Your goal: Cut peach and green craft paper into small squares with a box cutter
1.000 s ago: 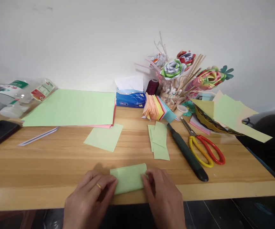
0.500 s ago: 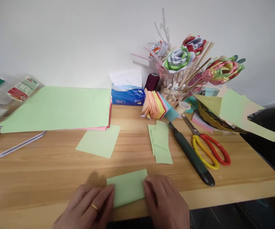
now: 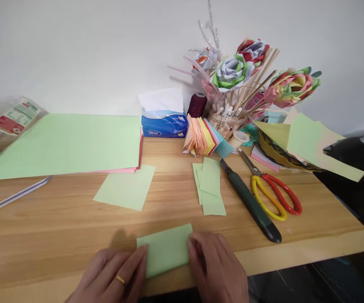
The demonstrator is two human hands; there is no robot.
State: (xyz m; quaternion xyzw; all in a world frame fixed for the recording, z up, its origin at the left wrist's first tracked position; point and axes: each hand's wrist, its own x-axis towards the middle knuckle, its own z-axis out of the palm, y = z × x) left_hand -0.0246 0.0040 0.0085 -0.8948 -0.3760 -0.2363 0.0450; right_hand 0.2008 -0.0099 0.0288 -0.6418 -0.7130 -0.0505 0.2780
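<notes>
A folded piece of light green paper (image 3: 167, 250) lies at the front edge of the table, its long side slightly slanted. My left hand (image 3: 114, 273), with a gold ring on one finger, pinches its left end between thumb and fingers. At the right end, my right hand (image 3: 215, 267) grips the paper the same way. Beyond it lies a flat green paper square (image 3: 127, 189). Several small green paper strips (image 3: 210, 185) overlap to the right of that square.
A dark green craft knife (image 3: 251, 202) and red-and-yellow scissors (image 3: 272, 191) lie on the right. Large green sheets (image 3: 71, 143) are stacked on the left. Behind stand a blue tissue pack (image 3: 164, 125), a bundle of coloured papers (image 3: 201, 136) and paper flowers (image 3: 232, 73).
The view has shifted slightly, so most things appear a little further left. Both hands keep their hold on the folded green paper, which looks much the same.
</notes>
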